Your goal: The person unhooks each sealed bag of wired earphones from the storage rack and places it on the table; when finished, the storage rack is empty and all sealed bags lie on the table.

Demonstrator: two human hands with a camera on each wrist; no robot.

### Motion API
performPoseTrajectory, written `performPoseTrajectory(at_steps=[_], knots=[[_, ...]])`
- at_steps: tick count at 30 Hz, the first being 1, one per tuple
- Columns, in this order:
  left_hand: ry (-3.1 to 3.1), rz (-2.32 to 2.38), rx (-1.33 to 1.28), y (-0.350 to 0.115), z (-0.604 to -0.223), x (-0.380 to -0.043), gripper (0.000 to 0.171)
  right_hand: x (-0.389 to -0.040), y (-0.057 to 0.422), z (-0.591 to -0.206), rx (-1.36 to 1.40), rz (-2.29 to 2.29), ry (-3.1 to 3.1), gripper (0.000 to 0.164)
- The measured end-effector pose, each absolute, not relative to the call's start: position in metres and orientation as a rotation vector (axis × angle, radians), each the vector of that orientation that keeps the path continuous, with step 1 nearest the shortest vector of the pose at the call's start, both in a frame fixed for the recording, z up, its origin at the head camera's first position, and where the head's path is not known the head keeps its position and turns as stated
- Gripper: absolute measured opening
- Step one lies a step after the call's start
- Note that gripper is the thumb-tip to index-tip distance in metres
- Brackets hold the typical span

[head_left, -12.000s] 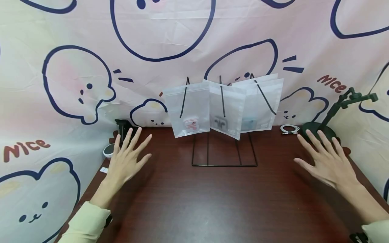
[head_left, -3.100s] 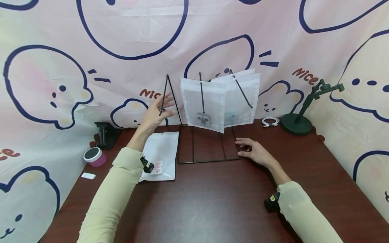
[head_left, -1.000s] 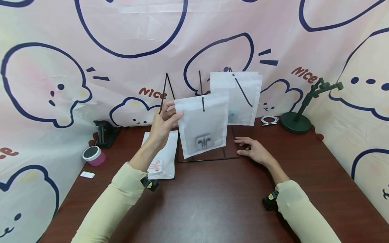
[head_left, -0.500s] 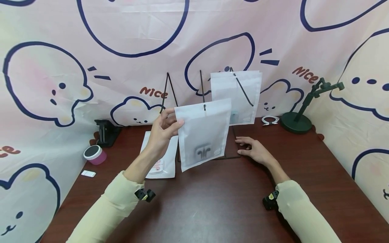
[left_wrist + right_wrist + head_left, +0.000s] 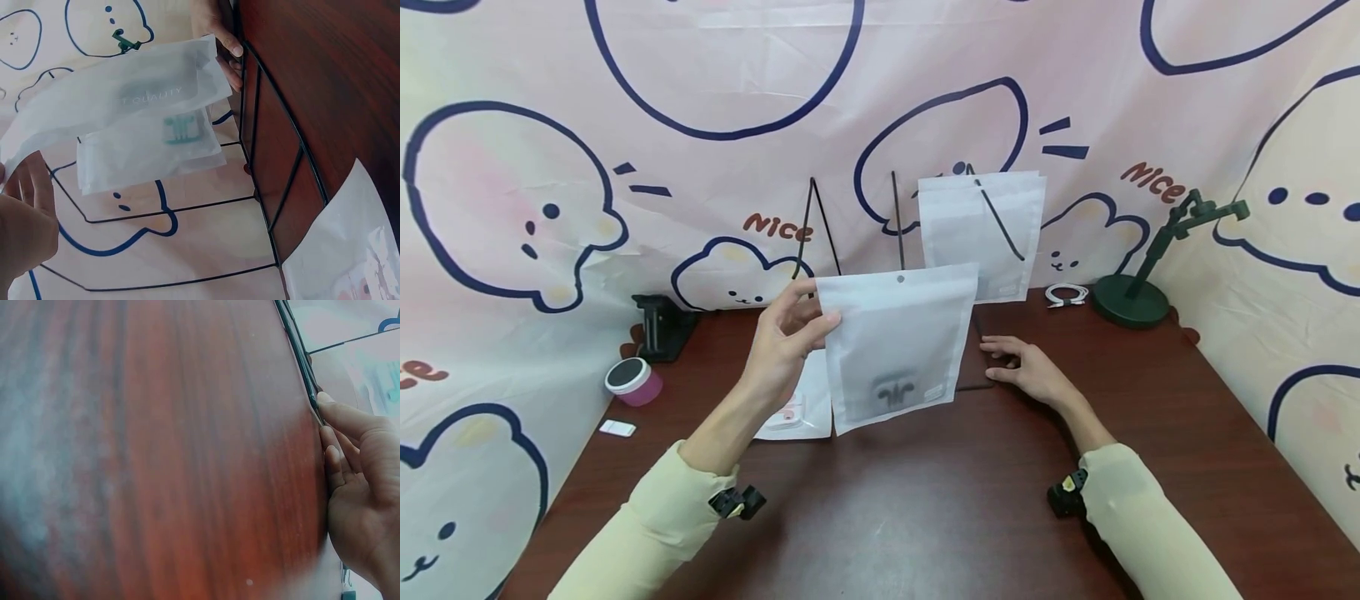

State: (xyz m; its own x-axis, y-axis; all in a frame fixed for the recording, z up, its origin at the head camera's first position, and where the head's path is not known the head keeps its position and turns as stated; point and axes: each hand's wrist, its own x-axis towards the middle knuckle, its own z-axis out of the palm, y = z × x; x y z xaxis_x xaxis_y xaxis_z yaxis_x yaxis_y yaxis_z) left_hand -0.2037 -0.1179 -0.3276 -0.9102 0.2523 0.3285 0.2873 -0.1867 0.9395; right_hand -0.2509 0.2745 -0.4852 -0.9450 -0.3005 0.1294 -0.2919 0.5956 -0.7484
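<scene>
My left hand (image 5: pixel 786 333) pinches a frosted white zip bag (image 5: pixel 895 342) by its upper left edge, in front of the rack. A pair of earphones (image 5: pixel 895 393) shows dimly through its lower part, and a small round hole sits in its top. The bag's hole is just below the end of the bare middle hook. At the right front corner of the black wire rack (image 5: pixel 975 387), my right hand (image 5: pixel 1026 371) grips the base wire between thumb and fingers. Another zip bag (image 5: pixel 815 392) lies on the table, partly hidden. Further frosted bags (image 5: pixel 951 225) hang on the right hook.
On the left stand a pink jar (image 5: pixel 636 383) with a dark-topped lid and a black stand (image 5: pixel 662 327); a small white piece (image 5: pixel 617 428) lies nearby. A coiled white cable (image 5: pixel 1066 296) and a green stand (image 5: pixel 1131 300) are at the back right. A printed cloth hangs behind.
The left hand has drawn the earphone bag off the middle hook toward me and downward. Earlier, another bag went from the left hook to the table. The right hand stays on the rack lately.
</scene>
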Motion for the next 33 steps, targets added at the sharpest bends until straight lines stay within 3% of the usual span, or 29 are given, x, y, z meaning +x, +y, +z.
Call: performPoseTrajectory(at_steps=[14,24,33], knots=[[-1.828,-2.245,-0.656,-0.182,-0.324,-0.179,0.040,-0.249,0.275,-0.485,-0.497,-1.318,2.790,0.050],[-1.611,-2.258,-0.622,-0.255,-0.322,-0.162,0.040,-0.249,0.269,-0.489,-0.531,-1.306,2.797,0.049],[-1.504,-2.325,-0.591,-0.311,-0.316,-0.167,0.043,-0.250,0.270,-0.487,-0.523,-1.331,2.812,0.047]])
